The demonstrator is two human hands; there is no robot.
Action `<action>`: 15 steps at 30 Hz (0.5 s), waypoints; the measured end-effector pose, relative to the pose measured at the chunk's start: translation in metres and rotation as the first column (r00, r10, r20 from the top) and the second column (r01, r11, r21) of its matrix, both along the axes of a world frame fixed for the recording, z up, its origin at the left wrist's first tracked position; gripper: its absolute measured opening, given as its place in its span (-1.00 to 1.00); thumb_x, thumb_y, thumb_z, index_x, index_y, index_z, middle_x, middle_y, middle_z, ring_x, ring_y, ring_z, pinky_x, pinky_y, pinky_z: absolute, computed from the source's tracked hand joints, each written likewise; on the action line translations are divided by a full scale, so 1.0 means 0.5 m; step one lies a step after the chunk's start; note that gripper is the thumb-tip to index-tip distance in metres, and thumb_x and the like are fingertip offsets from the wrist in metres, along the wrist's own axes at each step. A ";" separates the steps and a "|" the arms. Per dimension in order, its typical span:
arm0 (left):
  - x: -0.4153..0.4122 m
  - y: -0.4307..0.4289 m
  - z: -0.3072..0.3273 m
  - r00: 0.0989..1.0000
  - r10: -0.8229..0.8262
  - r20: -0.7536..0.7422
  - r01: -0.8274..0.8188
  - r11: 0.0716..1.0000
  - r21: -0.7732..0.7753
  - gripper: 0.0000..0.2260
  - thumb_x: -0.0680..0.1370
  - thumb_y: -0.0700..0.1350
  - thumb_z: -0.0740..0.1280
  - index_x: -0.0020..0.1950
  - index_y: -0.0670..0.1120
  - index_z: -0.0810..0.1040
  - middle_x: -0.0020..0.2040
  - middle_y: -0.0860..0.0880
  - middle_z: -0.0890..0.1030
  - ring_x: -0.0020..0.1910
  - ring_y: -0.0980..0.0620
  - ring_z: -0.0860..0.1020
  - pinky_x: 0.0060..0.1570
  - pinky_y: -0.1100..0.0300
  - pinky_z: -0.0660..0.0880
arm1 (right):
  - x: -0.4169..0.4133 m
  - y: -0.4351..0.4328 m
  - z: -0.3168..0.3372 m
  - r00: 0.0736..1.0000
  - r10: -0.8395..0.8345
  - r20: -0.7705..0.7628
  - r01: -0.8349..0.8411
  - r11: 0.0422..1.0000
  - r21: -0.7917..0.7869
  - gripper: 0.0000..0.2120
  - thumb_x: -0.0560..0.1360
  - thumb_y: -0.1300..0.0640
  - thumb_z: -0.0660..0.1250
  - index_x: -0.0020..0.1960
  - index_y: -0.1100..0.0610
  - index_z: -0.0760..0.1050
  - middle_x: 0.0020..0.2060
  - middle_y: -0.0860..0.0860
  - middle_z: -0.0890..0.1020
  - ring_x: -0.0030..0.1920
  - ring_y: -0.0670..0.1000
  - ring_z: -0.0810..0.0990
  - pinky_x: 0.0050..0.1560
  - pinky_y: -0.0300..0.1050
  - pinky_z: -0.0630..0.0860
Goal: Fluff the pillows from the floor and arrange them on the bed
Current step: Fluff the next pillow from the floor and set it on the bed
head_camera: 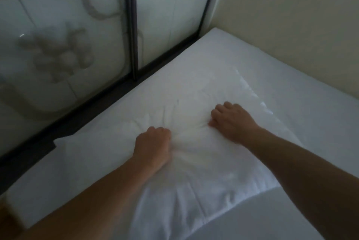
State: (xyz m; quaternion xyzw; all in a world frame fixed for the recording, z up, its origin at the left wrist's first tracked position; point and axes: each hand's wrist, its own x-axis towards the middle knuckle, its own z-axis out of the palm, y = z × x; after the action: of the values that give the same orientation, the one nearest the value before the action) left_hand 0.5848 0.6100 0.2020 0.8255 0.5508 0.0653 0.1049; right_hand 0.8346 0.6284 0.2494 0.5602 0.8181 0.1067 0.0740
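A white pillow [190, 107] lies flat on the bed [223, 49], which has a white sheet, near its head end. My left hand [153, 144] is a closed fist pressed into the pillow's middle, and creases fan out from it. My right hand [231, 121] presses into the pillow a little to the right, fingers curled down into the fabric. Both dents meet in the pillow's centre. I cannot tell whether either hand pinches the cover or only pushes on it.
A frosted glass partition [68, 36] in a dark frame [133, 26] runs along the bed's left side. A cream wall [291, 16] stands at the right. A grey cover [272, 218] lies at the lower right. Bare sheet surrounds the pillow.
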 end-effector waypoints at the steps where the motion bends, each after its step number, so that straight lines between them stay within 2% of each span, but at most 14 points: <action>1: 0.007 0.012 -0.025 1.000 -0.029 0.001 0.029 0.999 -0.038 -0.78 0.46 -0.06 0.20 0.09 0.00 0.46 0.08 -0.07 0.52 0.05 -0.11 0.45 -0.06 0.02 0.42 | 0.011 0.008 -0.032 0.997 -0.071 -0.004 0.071 0.997 -0.040 -0.62 0.56 -0.17 0.09 0.09 0.11 0.45 0.08 0.11 0.54 0.10 0.17 0.45 0.02 0.02 0.38; 2: 0.008 0.023 -0.048 0.999 -0.028 0.022 0.030 0.995 -0.095 -0.70 0.49 0.07 0.15 0.19 0.05 0.41 0.20 -0.07 0.46 0.16 -0.12 0.38 0.07 -0.03 0.38 | 0.023 0.017 -0.059 0.988 -0.143 -0.059 0.134 0.982 -0.135 -0.53 0.53 -0.26 0.06 0.20 0.06 0.42 0.20 0.08 0.50 0.20 0.14 0.41 0.14 0.02 0.37; 4: 0.001 0.042 -0.081 0.998 -0.004 0.065 0.022 0.961 -0.275 -0.36 0.41 0.43 -0.03 0.42 0.17 0.15 0.48 -0.04 0.19 0.44 -0.10 0.12 0.35 -0.20 0.10 | 0.054 0.037 -0.087 0.955 -0.235 -0.182 0.157 0.919 -0.362 -0.23 0.35 -0.50 0.05 0.41 -0.07 0.24 0.43 -0.02 0.31 0.40 0.06 0.23 0.36 0.06 0.20; 5: -0.002 0.047 -0.093 0.998 -0.016 0.062 0.037 0.936 -0.351 -0.20 0.31 0.54 -0.10 0.47 0.21 -0.01 0.54 0.01 0.03 0.49 -0.08 -0.04 0.39 -0.24 -0.04 | 0.073 0.048 -0.089 0.956 -0.233 -0.180 0.133 0.888 -0.440 -0.09 0.25 -0.59 0.06 0.46 -0.13 0.12 0.49 -0.07 0.18 0.46 0.01 0.12 0.42 0.08 0.11; 7: -0.001 0.051 -0.111 0.998 -0.055 0.016 0.056 0.906 -0.419 -0.09 0.22 0.60 -0.08 0.48 0.23 -0.16 0.56 0.04 -0.13 0.50 -0.07 -0.16 0.40 -0.27 -0.13 | 0.104 0.068 -0.086 0.968 -0.225 -0.115 0.136 0.846 -0.515 0.03 0.14 -0.62 0.15 0.48 -0.19 0.02 0.52 -0.10 0.07 0.48 -0.04 0.02 0.44 0.09 0.03; 9: 0.012 0.059 -0.126 0.998 -0.056 -0.009 0.046 0.888 -0.457 -0.14 0.29 0.54 0.06 0.48 0.24 -0.13 0.56 0.04 -0.12 0.51 -0.07 -0.13 0.40 -0.28 -0.10 | 0.110 0.090 -0.095 0.975 -0.219 -0.044 0.164 0.835 -0.525 -0.07 0.18 -0.53 0.28 0.45 -0.20 0.15 0.50 -0.09 0.17 0.46 -0.03 0.13 0.42 0.07 0.08; 11: 0.036 0.068 -0.146 0.998 -0.037 -0.056 0.008 0.890 -0.456 -0.26 0.38 0.44 0.13 0.47 0.25 -0.02 0.56 0.06 -0.02 0.50 -0.06 -0.04 0.38 -0.29 -0.05 | 0.090 0.110 -0.129 0.975 -0.222 0.005 0.195 0.845 -0.498 -0.30 0.24 -0.37 0.36 0.33 -0.18 0.38 0.40 -0.11 0.37 0.36 -0.01 0.30 0.32 0.04 0.16; 13: 0.057 0.075 -0.165 0.994 -0.021 -0.112 -0.028 0.907 -0.419 -0.40 0.45 0.35 0.14 0.45 0.27 0.07 0.54 0.09 0.08 0.50 -0.03 0.02 0.35 -0.30 -0.01 | 0.062 0.122 -0.168 0.971 -0.240 -0.004 0.213 0.871 -0.442 -0.59 0.35 -0.22 0.35 0.15 -0.13 0.53 0.21 -0.12 0.54 0.25 0.00 0.41 0.26 0.03 0.12; 15: 0.070 0.064 -0.173 0.991 -0.041 -0.127 0.003 0.958 -0.286 -0.58 0.53 0.23 0.11 0.40 0.24 0.26 0.48 0.09 0.27 0.45 0.02 0.19 0.28 -0.36 0.11 | 0.045 0.116 -0.198 0.966 -0.259 0.024 0.250 0.901 -0.355 -0.76 0.47 -0.10 0.25 0.07 -0.06 0.57 0.09 -0.09 0.61 0.18 0.02 0.47 0.31 0.04 0.06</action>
State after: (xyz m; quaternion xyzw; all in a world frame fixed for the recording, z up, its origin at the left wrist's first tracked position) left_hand 0.6199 0.6420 0.1153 0.8102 0.5510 -0.0708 0.1870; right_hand 0.8570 0.6865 0.1502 0.6408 0.7445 -0.0602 0.1774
